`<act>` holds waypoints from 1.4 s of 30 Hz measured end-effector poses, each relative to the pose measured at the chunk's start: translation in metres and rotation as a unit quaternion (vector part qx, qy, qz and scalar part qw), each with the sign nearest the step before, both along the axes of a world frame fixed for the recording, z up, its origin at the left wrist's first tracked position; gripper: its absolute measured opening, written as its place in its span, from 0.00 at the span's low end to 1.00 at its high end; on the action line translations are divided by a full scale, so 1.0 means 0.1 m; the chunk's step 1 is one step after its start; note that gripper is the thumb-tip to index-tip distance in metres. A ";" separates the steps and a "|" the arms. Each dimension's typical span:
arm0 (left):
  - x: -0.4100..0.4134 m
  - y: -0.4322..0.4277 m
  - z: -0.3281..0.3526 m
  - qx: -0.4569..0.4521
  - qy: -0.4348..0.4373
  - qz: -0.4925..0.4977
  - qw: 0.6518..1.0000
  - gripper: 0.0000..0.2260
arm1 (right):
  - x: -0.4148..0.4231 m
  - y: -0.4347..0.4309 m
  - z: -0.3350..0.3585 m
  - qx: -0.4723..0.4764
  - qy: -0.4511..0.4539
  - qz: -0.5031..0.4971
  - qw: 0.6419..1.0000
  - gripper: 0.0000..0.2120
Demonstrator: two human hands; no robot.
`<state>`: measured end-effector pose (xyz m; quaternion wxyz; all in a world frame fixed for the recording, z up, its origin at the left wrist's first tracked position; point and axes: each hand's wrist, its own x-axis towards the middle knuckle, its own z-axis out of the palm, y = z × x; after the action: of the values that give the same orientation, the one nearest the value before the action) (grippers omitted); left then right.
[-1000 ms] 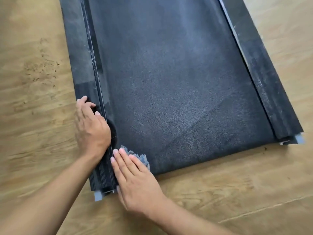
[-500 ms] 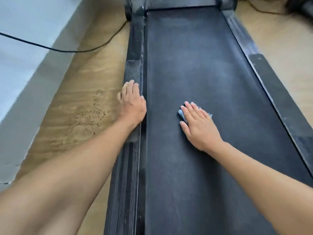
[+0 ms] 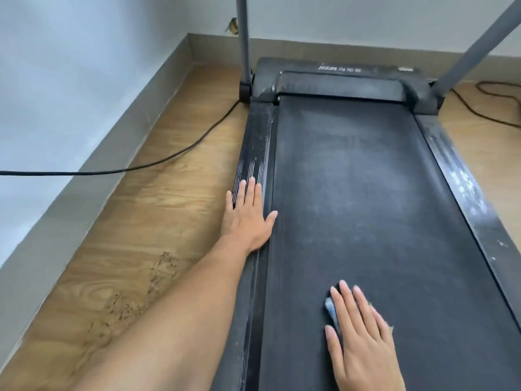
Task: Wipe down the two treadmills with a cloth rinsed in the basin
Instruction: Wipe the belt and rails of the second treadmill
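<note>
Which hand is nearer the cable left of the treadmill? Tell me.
Left. The left hand lies on the side rail, right of the cable; the right hand presses the cloth on the belt, farther right.

Seemingly "HSM" on treadmill hood (image 3: 338,80)

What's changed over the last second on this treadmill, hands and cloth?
The right hand has slid the cloth from the near left corner of the belt forward and toward its middle. The left hand moved forward along the left side rail, fingers now flat. Nothing was grasped or released. Unchanged: right hand pressing the cloth flat, left hand on the rail.
</note>
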<state>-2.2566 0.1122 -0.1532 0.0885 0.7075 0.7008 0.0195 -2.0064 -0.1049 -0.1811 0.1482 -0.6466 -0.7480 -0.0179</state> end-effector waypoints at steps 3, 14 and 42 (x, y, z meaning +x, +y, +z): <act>-0.10 0.16 -0.06 0.062 -0.038 0.015 0.997 0.32 | -0.02 0.15 -0.09 0.008 -0.030 0.003 1.000 0.30; -0.05 0.19 -0.03 0.056 -0.046 0.011 0.997 0.30 | -0.61 2.79 0.31 -0.152 0.295 0.062 0.941 0.34; -0.04 0.29 0.11 -0.001 -0.057 0.019 0.998 0.31 | -1.30 4.41 0.34 -0.188 0.123 0.149 0.963 0.32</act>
<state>-2.2610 0.1412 -0.1424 0.1286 0.6918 0.7079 0.0613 -2.1364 0.3360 -0.1469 0.1163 -0.5409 -0.8020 0.2252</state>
